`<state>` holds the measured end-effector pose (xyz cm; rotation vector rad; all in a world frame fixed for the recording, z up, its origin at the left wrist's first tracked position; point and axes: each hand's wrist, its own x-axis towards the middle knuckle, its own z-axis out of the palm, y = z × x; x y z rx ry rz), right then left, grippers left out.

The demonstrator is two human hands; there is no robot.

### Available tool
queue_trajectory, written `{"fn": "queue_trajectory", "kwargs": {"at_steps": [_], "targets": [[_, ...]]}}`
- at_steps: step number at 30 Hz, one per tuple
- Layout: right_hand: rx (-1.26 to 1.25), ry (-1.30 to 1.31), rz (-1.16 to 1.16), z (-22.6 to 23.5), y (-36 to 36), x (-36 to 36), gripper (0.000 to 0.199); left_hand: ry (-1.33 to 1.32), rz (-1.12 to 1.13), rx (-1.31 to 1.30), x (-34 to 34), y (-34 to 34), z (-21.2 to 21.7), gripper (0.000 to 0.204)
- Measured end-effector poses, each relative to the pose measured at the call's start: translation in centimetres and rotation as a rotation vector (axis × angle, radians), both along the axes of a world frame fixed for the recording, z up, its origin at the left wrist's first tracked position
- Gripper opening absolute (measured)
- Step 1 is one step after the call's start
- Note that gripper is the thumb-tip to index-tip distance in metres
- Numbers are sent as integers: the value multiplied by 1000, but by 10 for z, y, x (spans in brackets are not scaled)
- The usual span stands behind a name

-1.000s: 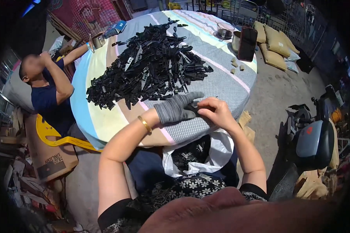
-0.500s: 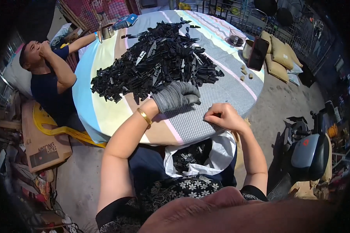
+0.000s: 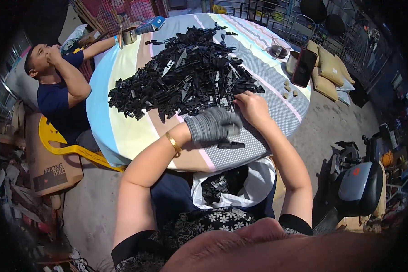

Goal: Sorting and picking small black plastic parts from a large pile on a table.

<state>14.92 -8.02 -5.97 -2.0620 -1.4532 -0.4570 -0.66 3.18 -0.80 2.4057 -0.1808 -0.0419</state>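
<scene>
Round table (image 3: 122, 136) under a striped cloth; a large pile (image 3: 186, 81) of small black plastic parts is heaped across its middle. Left hand (image 3: 211, 125), in a grey glove, is laid near the pile's near edge, fingers curled downward; whether a part is pinched beneath cannot be told. Right hand (image 3: 251, 106), bare, is set against the pile's edge, fingers bent into the parts; its grip is hidden as well. One loose part (image 3: 231, 145) lies just beside the gloved hand, toward the table's edge. A white bag (image 3: 231, 186), open in the lap below the rim, already holds parts.

Judgement: parts are best drawn singly from the edge, so the heap is not toppled, and released squarely over the bag's mouth.

A seated person (image 3: 54, 86) is at the far left.
</scene>
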Motion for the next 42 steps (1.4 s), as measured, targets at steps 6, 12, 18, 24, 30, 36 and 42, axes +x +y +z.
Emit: {"fn": "queue_trajectory", "kwargs": {"at_steps": [6,12,18,24,30,36,42], "targets": [[-2,305,41,9,-21,-11,16,-552,427,591,24,44,-39,34],[-131,298,-4,9,-47,-18,17,-570,328,751,32,53,-32,17],[-16,318,187,13,-57,-24,19,-716,328,82,28,44,-38,19],[-28,63,108,8,-49,-27,18,-148,333,-246,18,30,-33,43],[8,82,135,0,-56,-23,18,-116,175,36,9,12,-19,36],[79,287,212,2,-63,-31,18,-124,164,54,2,7,-18,36],[88,284,249,1,-64,-31,15,-99,153,157,3,1,-14,26]]}}
